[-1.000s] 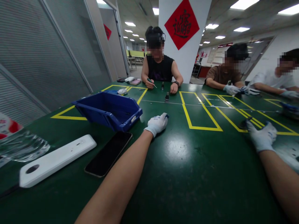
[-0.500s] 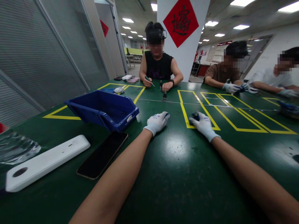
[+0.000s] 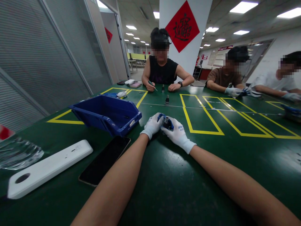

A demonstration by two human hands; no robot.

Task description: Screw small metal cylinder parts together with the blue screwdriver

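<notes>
2 white gloves, blue lettering

Right hand: I now have it in from the far right, past the yellow tape, beside my left hand.
Dark piece: carried over in that hand, now upright between both.

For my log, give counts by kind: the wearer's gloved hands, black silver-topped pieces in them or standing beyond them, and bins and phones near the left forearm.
Gloved hands: 2 (left hand, right hand)
Black pieces: 3 (held piece, nearer standing piece, farther standing piece)
Blue bin: 1
Phone: 1
Total: 7
</notes>
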